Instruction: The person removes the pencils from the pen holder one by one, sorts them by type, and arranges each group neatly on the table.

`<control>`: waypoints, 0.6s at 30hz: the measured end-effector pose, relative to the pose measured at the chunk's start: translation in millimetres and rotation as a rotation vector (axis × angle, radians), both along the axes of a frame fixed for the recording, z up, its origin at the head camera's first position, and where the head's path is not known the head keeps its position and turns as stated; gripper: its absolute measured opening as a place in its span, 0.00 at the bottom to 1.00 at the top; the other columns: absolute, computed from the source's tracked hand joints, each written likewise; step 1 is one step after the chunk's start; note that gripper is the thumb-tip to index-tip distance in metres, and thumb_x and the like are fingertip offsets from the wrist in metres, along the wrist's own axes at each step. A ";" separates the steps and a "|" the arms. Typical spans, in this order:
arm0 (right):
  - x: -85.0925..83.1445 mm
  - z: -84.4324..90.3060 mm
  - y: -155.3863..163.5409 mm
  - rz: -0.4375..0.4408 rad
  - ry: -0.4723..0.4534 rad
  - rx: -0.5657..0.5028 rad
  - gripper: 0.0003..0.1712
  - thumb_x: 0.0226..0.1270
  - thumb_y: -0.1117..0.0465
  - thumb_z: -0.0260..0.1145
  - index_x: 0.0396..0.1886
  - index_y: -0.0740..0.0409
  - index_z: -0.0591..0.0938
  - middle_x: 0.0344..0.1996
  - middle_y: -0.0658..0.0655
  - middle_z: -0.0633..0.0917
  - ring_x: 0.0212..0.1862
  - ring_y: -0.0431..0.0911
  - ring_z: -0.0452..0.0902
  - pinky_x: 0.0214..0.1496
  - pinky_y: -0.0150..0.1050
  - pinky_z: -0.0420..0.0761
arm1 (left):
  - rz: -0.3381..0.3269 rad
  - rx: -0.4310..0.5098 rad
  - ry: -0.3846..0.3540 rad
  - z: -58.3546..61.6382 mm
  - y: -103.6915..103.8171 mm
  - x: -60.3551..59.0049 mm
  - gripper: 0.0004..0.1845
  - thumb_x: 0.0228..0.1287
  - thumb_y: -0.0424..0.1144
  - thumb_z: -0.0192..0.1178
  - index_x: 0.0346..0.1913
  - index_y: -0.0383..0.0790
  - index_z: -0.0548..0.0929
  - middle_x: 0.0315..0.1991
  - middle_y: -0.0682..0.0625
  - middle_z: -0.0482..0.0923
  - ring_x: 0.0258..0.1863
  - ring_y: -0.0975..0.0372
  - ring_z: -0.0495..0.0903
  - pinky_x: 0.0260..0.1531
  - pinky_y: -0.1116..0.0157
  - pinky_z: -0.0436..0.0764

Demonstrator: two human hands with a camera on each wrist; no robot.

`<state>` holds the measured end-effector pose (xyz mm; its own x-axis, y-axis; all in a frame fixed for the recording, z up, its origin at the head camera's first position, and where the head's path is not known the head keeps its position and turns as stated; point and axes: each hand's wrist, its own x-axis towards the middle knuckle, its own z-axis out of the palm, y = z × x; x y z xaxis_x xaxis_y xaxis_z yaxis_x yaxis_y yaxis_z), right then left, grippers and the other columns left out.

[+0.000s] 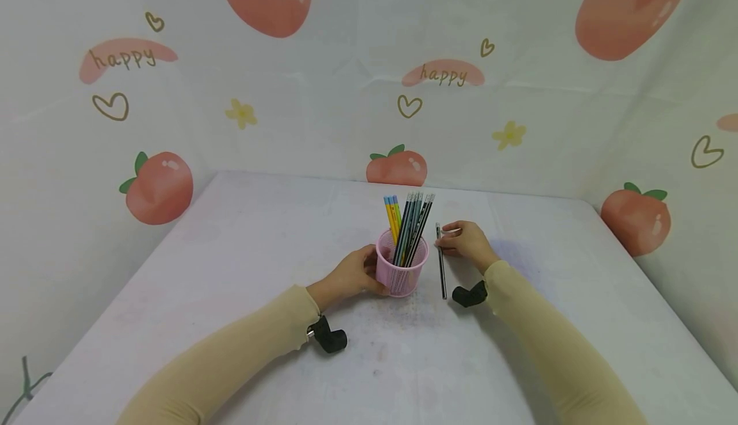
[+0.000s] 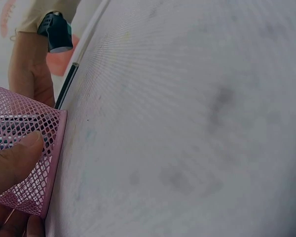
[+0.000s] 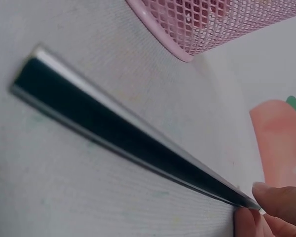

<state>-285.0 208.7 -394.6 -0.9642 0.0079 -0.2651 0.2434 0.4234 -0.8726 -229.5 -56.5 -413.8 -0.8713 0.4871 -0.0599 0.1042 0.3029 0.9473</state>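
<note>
A pink mesh pencil cup (image 1: 401, 279) stands upright on the table, with several dark pencils (image 1: 412, 229) and a few yellow and green ones (image 1: 393, 216) leaning in it. My left hand (image 1: 353, 274) grips the cup from its left side; in the left wrist view the thumb (image 2: 17, 163) lies across the mesh and the other fingers curl round the opposite side. Just right of the cup, a single dark pencil (image 1: 442, 265) lies along the table. My right hand (image 1: 466, 243) pinches this pencil near its far end, with thumb (image 3: 281, 200) and fingers about it in the right wrist view.
The white table (image 1: 277, 233) runs back to a cloth wall (image 1: 323, 111) printed with peaches, hearts and flowers. A black wrist camera (image 1: 330, 337) hangs by the left sleeve and another (image 1: 469, 294) by the right. A cord (image 1: 25, 386) shows at the lower left.
</note>
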 end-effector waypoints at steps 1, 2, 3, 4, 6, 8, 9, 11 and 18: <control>-0.1 -0.2 0.4 0.000 -0.002 -0.009 0.29 0.60 0.70 0.68 0.60 0.74 0.71 0.39 0.59 0.82 0.29 0.35 0.80 0.38 0.32 0.86 | 0.002 0.002 0.000 0.0 0.0 0.0 0.41 0.40 0.23 0.74 0.62 0.31 0.69 0.61 0.39 0.74 0.62 0.49 0.73 0.65 0.55 0.71; 0.1 -0.1 1.0 0.005 -0.003 -0.016 0.29 0.61 0.70 0.67 0.61 0.74 0.70 0.40 0.59 0.82 0.29 0.36 0.81 0.38 0.32 0.86 | 0.003 0.003 -0.002 0.0 0.0 -0.1 0.40 0.40 0.23 0.74 0.62 0.31 0.70 0.61 0.39 0.74 0.62 0.49 0.73 0.65 0.55 0.71; 0.0 0.0 1.4 0.004 -0.003 -0.023 0.29 0.62 0.70 0.67 0.61 0.74 0.70 0.40 0.60 0.82 0.30 0.36 0.81 0.39 0.32 0.86 | 0.006 0.001 -0.004 0.0 0.2 -0.1 0.40 0.40 0.23 0.74 0.62 0.32 0.70 0.61 0.39 0.74 0.62 0.50 0.73 0.65 0.55 0.71; 0.4 0.3 1.9 0.006 -0.001 -0.032 0.29 0.63 0.70 0.66 0.62 0.74 0.69 0.41 0.60 0.82 0.30 0.36 0.81 0.39 0.32 0.86 | 0.007 -0.004 -0.005 -0.3 0.3 -0.4 0.40 0.40 0.23 0.74 0.62 0.32 0.70 0.61 0.40 0.74 0.62 0.50 0.73 0.65 0.55 0.71; 0.8 0.9 2.7 0.005 0.005 -0.054 0.29 0.64 0.69 0.65 0.63 0.74 0.69 0.41 0.60 0.81 0.31 0.36 0.81 0.39 0.33 0.86 | 0.012 -0.012 -0.012 -0.6 0.8 -0.9 0.41 0.40 0.24 0.74 0.62 0.33 0.70 0.61 0.41 0.74 0.62 0.51 0.73 0.65 0.55 0.71; 1.8 2.0 3.3 0.013 0.024 -0.075 0.28 0.65 0.69 0.63 0.63 0.74 0.68 0.41 0.60 0.81 0.31 0.37 0.81 0.39 0.33 0.86 | 0.018 -0.021 -0.018 -0.8 1.0 -1.1 0.41 0.40 0.24 0.75 0.63 0.35 0.70 0.61 0.42 0.74 0.63 0.51 0.73 0.66 0.55 0.70; 2.4 2.7 3.4 0.019 0.039 -0.084 0.28 0.66 0.69 0.63 0.63 0.75 0.68 0.42 0.61 0.81 0.31 0.37 0.82 0.40 0.33 0.86 | 0.021 -0.023 -0.019 -0.6 1.1 -0.9 0.42 0.40 0.24 0.75 0.63 0.35 0.70 0.61 0.42 0.74 0.63 0.51 0.73 0.66 0.55 0.70; 3.8 5.2 3.5 0.031 0.071 -0.099 0.27 0.68 0.68 0.61 0.63 0.75 0.67 0.43 0.62 0.80 0.33 0.38 0.82 0.41 0.33 0.86 | 0.027 -0.028 -0.023 0.2 1.0 -0.2 0.42 0.40 0.25 0.75 0.64 0.36 0.70 0.62 0.43 0.74 0.63 0.52 0.73 0.66 0.55 0.70; 10.6 20.2 0.1 0.047 0.161 -0.131 0.28 0.72 0.58 0.58 0.64 0.72 0.68 0.54 0.73 0.76 0.47 0.53 0.83 0.51 0.40 0.84 | 0.014 -0.014 -0.015 2.5 1.3 1.6 0.41 0.40 0.23 0.74 0.62 0.34 0.70 0.62 0.42 0.74 0.63 0.51 0.72 0.66 0.54 0.70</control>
